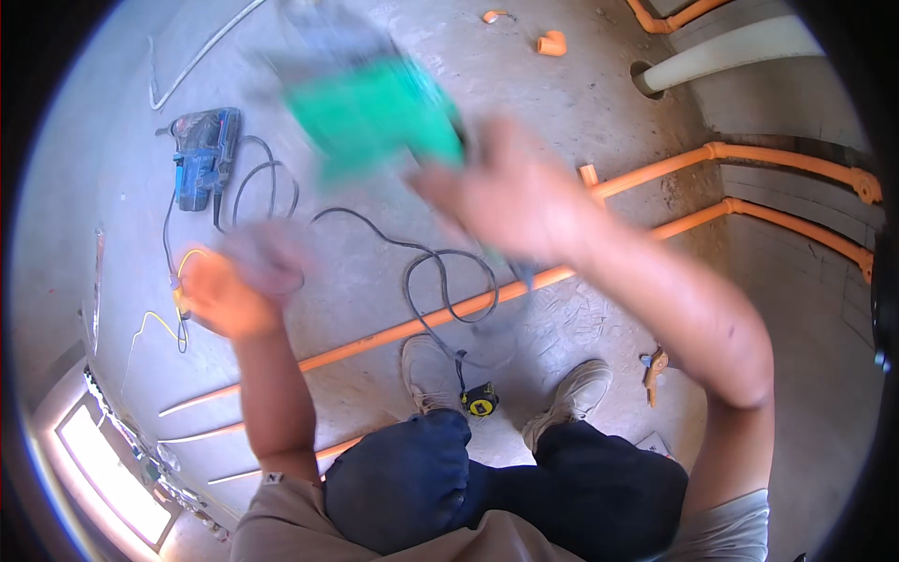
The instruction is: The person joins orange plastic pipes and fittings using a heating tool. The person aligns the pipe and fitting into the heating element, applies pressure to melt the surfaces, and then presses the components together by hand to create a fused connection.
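My right hand [524, 192] is closed around the near right end of a green, boxy thing [375, 108], which is held up above the floor. Motion blurs it, so I cannot make out its kind; a greyish part lies beyond its far edge. At the left, my left hand [229, 290] is raised above the floor, smeared by movement. A pinkish-grey blur sits at its fingers, and whether it is a held thing or the fingers themselves cannot be told. A blue corded power drill [201, 159] lies on the floor beyond my left hand.
Orange pipes [403, 330] run across the floor and along the right wall. A black cable [435, 253] loops ahead of my shoes. A tape measure [480, 400] lies between them. An orange pipe fitting [552, 43] sits far ahead; a white pipe [730, 54] enters a hole at right.
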A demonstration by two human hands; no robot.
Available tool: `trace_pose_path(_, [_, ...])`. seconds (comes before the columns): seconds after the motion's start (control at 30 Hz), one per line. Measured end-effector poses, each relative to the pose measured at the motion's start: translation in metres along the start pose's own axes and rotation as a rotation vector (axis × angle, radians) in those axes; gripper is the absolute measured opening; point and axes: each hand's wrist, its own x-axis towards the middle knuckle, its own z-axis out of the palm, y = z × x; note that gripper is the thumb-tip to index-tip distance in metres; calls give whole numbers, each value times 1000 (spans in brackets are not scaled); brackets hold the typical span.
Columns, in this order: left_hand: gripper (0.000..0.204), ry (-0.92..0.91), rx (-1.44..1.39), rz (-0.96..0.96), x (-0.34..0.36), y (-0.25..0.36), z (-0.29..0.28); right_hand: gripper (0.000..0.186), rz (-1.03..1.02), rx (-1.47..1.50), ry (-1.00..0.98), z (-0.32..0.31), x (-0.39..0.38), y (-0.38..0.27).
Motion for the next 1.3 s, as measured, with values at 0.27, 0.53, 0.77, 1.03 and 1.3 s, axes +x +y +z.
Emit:
trace_pose_path(0.27, [75,-772,127,-485,11,-141,73,34,-152,126,581,-5,109,-137])
trace_pose_path(0.53, [65,-114,48,-187,81,-120,-54,30,-726,52,815,9,203,-44])
trace_pose_path(0.77, [71,540,440,-22,52,-98,-99,25,-870,-216,1015,-34,219,-41])
trace_pose_path(1.03, [62,-85,127,-312,32,-93,-31,31,-168,-393,529,35,235,59])
trace_pose_path(1.3, [64,-215,56,-636,-9,-115,-1,37,-33,-542,469,68,278,87])
